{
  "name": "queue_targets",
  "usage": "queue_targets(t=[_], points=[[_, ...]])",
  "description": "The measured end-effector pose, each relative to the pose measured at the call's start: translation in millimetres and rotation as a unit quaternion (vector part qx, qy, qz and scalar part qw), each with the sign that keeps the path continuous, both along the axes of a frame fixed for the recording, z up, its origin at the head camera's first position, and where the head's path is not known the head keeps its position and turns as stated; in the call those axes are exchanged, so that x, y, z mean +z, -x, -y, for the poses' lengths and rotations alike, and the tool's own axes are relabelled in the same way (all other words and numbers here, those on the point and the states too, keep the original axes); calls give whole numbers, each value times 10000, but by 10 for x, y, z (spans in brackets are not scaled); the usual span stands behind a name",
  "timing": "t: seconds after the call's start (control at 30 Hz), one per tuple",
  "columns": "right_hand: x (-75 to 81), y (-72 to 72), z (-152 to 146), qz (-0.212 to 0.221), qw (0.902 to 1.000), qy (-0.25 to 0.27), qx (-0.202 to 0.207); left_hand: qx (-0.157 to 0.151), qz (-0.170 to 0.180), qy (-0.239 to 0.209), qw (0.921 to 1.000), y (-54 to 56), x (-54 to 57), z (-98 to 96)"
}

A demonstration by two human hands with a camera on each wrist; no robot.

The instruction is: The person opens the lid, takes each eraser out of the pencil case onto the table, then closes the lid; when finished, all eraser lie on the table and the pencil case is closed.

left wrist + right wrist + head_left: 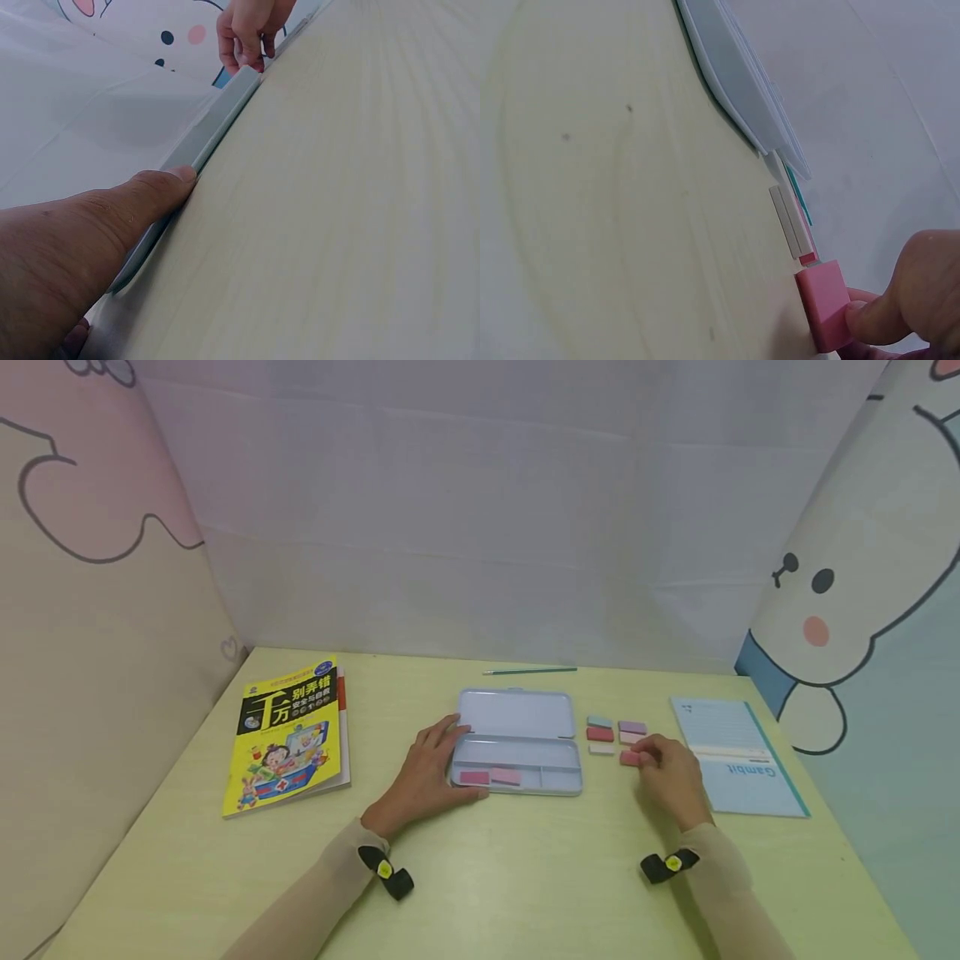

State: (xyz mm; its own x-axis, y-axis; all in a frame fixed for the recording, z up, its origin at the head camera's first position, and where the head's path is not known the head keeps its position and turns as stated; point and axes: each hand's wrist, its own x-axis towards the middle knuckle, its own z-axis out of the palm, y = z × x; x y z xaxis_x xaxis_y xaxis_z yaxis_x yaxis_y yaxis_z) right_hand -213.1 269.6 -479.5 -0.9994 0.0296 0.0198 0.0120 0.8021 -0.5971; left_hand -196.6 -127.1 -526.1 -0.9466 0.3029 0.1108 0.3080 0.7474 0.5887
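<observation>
An open pale-blue pencil case point(517, 714) lies mid-table, its lid folded back. My left hand point(423, 777) holds its left end, the thumb point(169, 184) along the front edge and the fingers by the hinge side. Two pink erasers, one darker point(474, 777) and one lighter point(506, 776), lie in its front left compartment. Right of the case, my right hand point(671, 781) pinches a pink eraser point(826, 304) between thumb and fingers, close over the table. Beside it lie a white eraser point(602, 749), a red one point(599, 735), a teal one point(599, 722), a purple one point(632, 727) and a light pink one point(630, 738).
A yellow-covered book point(288, 743) lies on the left of the table, on top of another. On the right, a light-blue notebook point(750, 785) sits close to my right hand. Behind the case is a pencil point(532, 672), with a white curtain point(480, 527) beyond.
</observation>
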Motion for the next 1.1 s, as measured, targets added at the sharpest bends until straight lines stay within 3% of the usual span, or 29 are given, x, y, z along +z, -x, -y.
queue_targets(t=[0.27,0.57,0.7,0.93,1.1], points=[[-78,22,-10,-543,9985,-74,-53,-32,-77,-15,10000,-3,5,-3],[-33,0,17,-242,9990,262,-272,-2,-109,45,9999,7,-17,0],[-4,-21,64,-228,9989,401,-125,-1,-98,48,9999,2,-18,6],[27,-72,200,-737,9957,470,318,-7,-126,34,9999,0,-22,11],[47,-128,322,-535,9964,490,440,-12,-113,42,9999,1,-23,10]])
